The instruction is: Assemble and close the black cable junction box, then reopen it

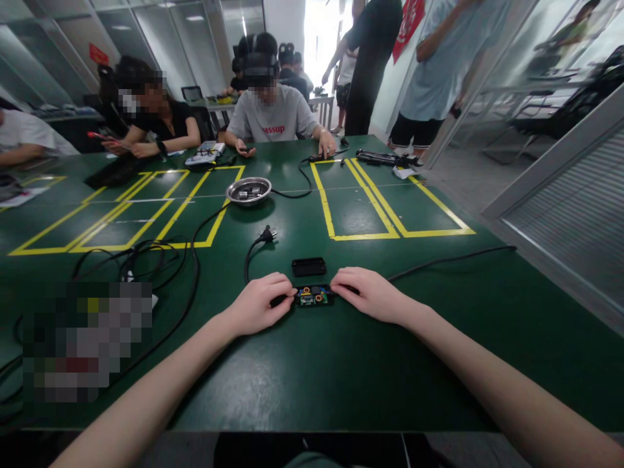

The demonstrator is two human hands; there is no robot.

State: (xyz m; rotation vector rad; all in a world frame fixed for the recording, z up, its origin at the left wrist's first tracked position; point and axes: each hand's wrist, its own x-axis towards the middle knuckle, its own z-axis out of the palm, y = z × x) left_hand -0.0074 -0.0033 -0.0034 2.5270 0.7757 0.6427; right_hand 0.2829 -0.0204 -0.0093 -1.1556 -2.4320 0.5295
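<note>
An open black power adapter (314,298) lies on the green table, its circuit board with copper coils and coloured wires exposed. At its left end, my left hand (263,303) is closed in a pinch. My right hand (366,292) pinches the right end in the same way. The fingers hide whether they grip the case or the cable ends. Just beyond sits the black case cover (309,266), hollow side up. A cord with a black plug (267,235) runs behind my left hand, and another black cable (453,257) leads off from my right hand.
A steel bowl (249,190) with metal parts stands farther back. Coiled black cables (151,257) lie at left near a blurred-out object (92,338). Yellow tape (365,237) marks the table (244,396). Across it, a person (270,114) works; a folded tripod (385,158) lies at far right.
</note>
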